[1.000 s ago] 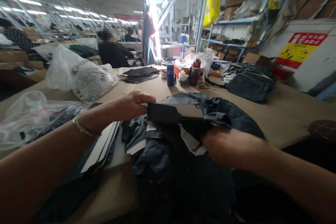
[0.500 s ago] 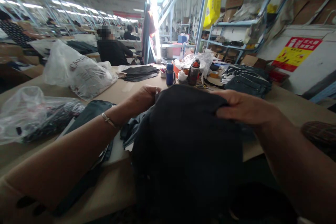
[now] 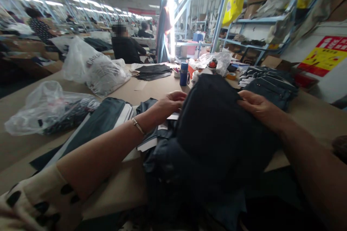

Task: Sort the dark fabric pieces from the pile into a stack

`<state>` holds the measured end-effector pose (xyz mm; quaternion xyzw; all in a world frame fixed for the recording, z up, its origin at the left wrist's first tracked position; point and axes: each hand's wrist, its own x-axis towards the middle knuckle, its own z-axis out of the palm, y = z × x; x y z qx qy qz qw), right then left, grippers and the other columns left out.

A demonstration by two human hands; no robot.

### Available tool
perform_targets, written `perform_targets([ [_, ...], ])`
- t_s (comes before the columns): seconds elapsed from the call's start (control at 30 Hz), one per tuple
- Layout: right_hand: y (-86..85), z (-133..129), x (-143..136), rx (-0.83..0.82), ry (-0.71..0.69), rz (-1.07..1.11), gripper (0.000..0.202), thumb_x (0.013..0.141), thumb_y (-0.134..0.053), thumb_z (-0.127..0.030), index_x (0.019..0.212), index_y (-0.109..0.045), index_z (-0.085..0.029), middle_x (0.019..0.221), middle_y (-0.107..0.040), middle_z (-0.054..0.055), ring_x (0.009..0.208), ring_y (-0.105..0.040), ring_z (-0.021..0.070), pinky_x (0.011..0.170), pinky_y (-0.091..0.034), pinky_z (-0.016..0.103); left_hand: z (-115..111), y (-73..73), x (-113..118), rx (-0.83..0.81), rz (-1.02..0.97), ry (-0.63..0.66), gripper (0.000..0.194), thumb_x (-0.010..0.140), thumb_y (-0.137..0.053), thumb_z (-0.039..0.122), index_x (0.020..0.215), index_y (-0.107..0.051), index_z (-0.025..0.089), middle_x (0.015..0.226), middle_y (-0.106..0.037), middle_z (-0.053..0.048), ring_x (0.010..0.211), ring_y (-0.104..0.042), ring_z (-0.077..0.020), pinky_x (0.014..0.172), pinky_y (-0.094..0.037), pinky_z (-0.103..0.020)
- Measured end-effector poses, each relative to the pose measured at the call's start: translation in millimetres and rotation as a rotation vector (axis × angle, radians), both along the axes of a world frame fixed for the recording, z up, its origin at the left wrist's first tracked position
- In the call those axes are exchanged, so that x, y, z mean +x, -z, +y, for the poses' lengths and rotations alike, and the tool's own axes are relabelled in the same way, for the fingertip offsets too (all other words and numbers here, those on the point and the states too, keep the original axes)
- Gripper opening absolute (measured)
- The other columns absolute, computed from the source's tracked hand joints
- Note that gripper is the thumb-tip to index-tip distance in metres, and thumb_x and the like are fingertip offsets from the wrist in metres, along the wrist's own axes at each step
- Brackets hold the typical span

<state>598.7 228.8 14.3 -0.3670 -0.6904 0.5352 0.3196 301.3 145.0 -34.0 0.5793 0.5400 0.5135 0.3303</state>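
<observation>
A dark fabric bag (image 3: 214, 122), boxy at the top and hanging loose below, is held up in front of me over the table's near edge. At its upper left edge, my left hand (image 3: 173, 103) is closed with the fingertips partly hidden behind the cloth. My right hand (image 3: 255, 106) pinches the upper right edge, thumb on the near side. The bag's lower part drops into shadow. Just left of it, crumpled dark pieces with white tags (image 3: 149, 144) lie on the table, and beyond my left forearm is a stack of dark green fabric panels (image 3: 105, 119).
Clear plastic bags (image 3: 94, 70) sit at the left of the brown tabletop (image 3: 143, 88). A blue bottle (image 3: 184, 75) and a red-topped bottle (image 3: 213, 65) stand at the back. Dark green bags (image 3: 271, 86) are piled to the right. Seated people (image 3: 126, 48) are farther off.
My view has swung left, so the background sits farther right. The bag has been turned and lifted slightly, its left side now showing. Both hands still grip its upper edges.
</observation>
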Motion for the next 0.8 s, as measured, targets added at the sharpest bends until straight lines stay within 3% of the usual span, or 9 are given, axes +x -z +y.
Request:
perform_targets([
  [0.13, 2.8, 68.8, 77.5, 0.412, 0.547, -0.247, 0.012, 0.071, -0.069, -0.017, 0.081, -0.065, -0.022, 0.071, -0.067, 0.003, 0.056, -0.056, 0.0075, 0.055, -0.038, 0.030, 18.5, 33.5, -19.4, 0.051, 0.590, -0.120, 0.023, 0.078, -0.053, 0.020, 0.095, -0.065, 0.010, 0.091, -0.064, -0.010, 0.079, -0.058, -0.0170, 0.073, -0.046, -0.028],
  [0.2, 12.1, 94.2, 102.2, 0.724, 0.659, -0.349, 0.020, 0.062, -0.074, -0.013, 0.077, -0.066, -0.025, 0.064, -0.061, 0.001, 0.054, -0.049, 0.0065, 0.054, -0.034, 0.030, 21.6, 50.5, -24.4, 0.065, 0.744, -0.069, 0.025, 0.075, -0.056, 0.018, 0.097, -0.066, 0.013, 0.099, -0.062, -0.010, 0.090, -0.058, -0.0206, 0.083, -0.044, -0.031],
  [0.27, 25.4, 101.4, 103.0, 0.907, 0.652, -0.363, 0.026, 0.062, -0.074, -0.014, 0.082, -0.067, -0.029, 0.070, -0.059, 0.001, 0.057, -0.046, 0.0086, 0.058, -0.035, 0.031, 23.3, 61.0, -23.0, 0.073, 0.871, 0.004, 0.024, 0.077, -0.056, 0.021, 0.099, -0.066, 0.015, 0.104, -0.061, -0.010, 0.092, -0.058, -0.0220, 0.085, -0.043, -0.033],
  [0.33, 43.2, 88.8, 77.2, 0.795, 0.546, -0.324, 0.017, 0.067, -0.070, -0.021, 0.083, -0.068, -0.027, 0.076, -0.059, 0.003, 0.062, -0.048, 0.0118, 0.061, -0.038, 0.031, 25.8, 63.5, -18.0, 0.061, 0.973, 0.047, 0.020, 0.081, -0.051, 0.023, 0.091, -0.066, 0.014, 0.096, -0.061, -0.012, 0.083, -0.059, -0.0222, 0.078, -0.043, -0.034],
  [0.37, 53.9, 76.3, 56.4, 0.630, 0.449, -0.294, 0.010, 0.070, -0.067, -0.027, 0.080, -0.067, -0.025, 0.075, -0.059, 0.005, 0.062, -0.050, 0.0135, 0.061, -0.041, 0.031, 27.4, 62.0, -15.5, 0.053, 1.012, 0.054, 0.019, 0.083, -0.049, 0.022, 0.085, -0.066, 0.013, 0.091, -0.061, -0.012, 0.079, -0.058, -0.0221, 0.075, -0.043, -0.034],
  [0.53, 109.4, -3.4, -61.6, -0.099, -0.189, -0.122, 0.051, 0.075, -0.055, -0.062, 0.081, -0.064, -0.012, 0.071, -0.065, 0.009, 0.056, -0.061, 0.0158, 0.054, -0.050, 0.030, 29.9, 36.9, -11.6, 0.019, 1.052, -0.080, 0.025, 0.086, -0.043, 0.019, 0.071, -0.061, 0.011, 0.068, -0.058, -0.011, 0.063, -0.053, -0.0190, 0.061, -0.037, -0.029],
  [0.67, 121.6, -30.6, -114.3, -0.551, -0.142, 0.325, 0.059, 0.072, -0.062, -0.062, 0.106, -0.055, -0.015, 0.087, -0.067, 0.008, 0.070, -0.066, 0.0166, 0.066, -0.054, 0.030, 11.3, 18.2, -3.4, 0.053, 0.949, -0.197, 0.036, 0.092, -0.035, 0.030, 0.068, -0.056, 0.012, 0.062, -0.054, -0.005, 0.058, -0.048, -0.0133, 0.056, -0.033, -0.025],
  [0.73, 115.4, -31.2, -126.9, -0.591, -0.078, 0.517, 0.053, 0.075, -0.062, -0.057, 0.109, -0.053, -0.017, 0.093, -0.066, 0.007, 0.078, -0.066, 0.0183, 0.072, -0.055, 0.034, -2.7, 17.7, 5.4, 0.078, 0.894, -0.168, 0.035, 0.092, -0.036, 0.031, 0.067, -0.055, 0.013, 0.063, -0.054, -0.003, 0.058, -0.047, -0.0119, 0.058, -0.033, -0.024],
  [0.8, 106.7, -31.4, -134.1, -0.485, -0.030, 0.577, 0.038, 0.077, -0.060, -0.044, 0.105, -0.054, -0.018, 0.095, -0.065, 0.005, 0.082, -0.065, 0.0192, 0.073, -0.055, 0.036, -14.8, 22.8, 13.6, 0.103, 0.808, -0.113, 0.030, 0.090, -0.039, 0.029, 0.070, -0.056, 0.014, 0.066, -0.056, -0.003, 0.062, -0.049, -0.0123, 0.061, -0.034, -0.024],
])
